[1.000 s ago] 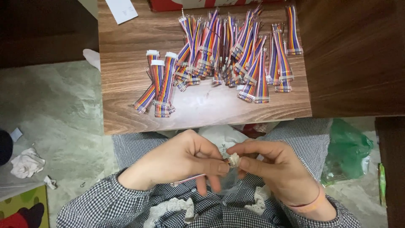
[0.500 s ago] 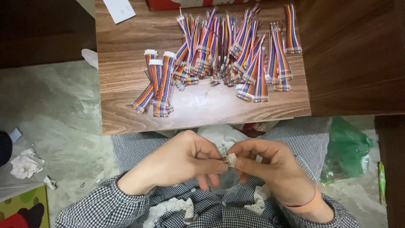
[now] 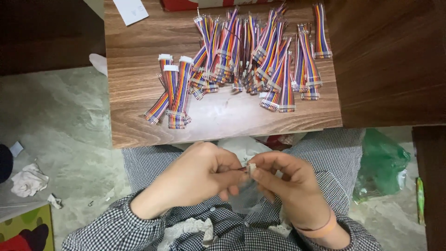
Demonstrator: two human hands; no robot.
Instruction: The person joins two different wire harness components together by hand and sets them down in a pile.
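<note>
Above the lap, both hands [image 3: 246, 179] still pinch the connector [image 3: 251, 168].

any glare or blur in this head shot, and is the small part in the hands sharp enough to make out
Head view: a pale glare patch sits on the brown wood-grain board below the rainbow ribbon cables; those look sharp. The small white connector pinched between the left hand and right hand is too small and soft for detail; the corners are dark.

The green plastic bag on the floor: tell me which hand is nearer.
Right. The right hand is just left of the green plastic bag; the left hand lies farther left, beyond it.
</note>
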